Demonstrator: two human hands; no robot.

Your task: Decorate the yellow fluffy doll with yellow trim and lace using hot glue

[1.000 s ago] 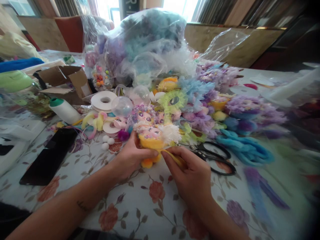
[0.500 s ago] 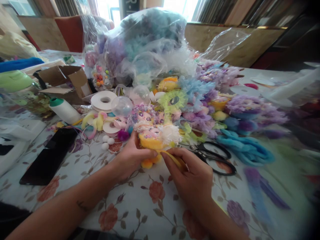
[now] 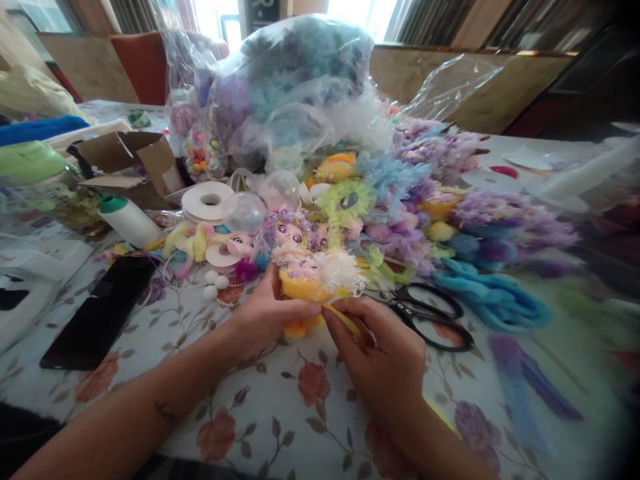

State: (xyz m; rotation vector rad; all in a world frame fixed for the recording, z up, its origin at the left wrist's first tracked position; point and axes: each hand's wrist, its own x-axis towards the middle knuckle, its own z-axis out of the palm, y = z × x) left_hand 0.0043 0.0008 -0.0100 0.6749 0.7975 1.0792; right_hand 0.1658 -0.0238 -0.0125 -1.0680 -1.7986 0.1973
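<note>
My left hand (image 3: pixel 263 313) is closed round a small yellow plush doll (image 3: pixel 313 277) with white fluffy hair, held just above the flowered tablecloth (image 3: pixel 280 413). My right hand (image 3: pixel 383 353) pinches a thin yellow strip (image 3: pixel 345 320) that runs from the doll's lower edge toward my fingers. Both hands meet at the doll in the middle of the view. Black scissors (image 3: pixel 425 313) lie just right of my right hand.
Behind the doll lies a heap of pastel fluffy dolls and pom-poms (image 3: pixel 400 213), and a big clear bag of fluff (image 3: pixel 300 87). A black phone (image 3: pixel 97 313), a white thread cone (image 3: pixel 127 220), a white tape roll (image 3: pixel 207 200) and an open cardboard box (image 3: pixel 130 163) sit at left. Blue yarn (image 3: pixel 493 300) lies right.
My left hand has tilted the doll slightly, so its face turns further from the camera. My right hand has shifted a little along the yellow strip.
</note>
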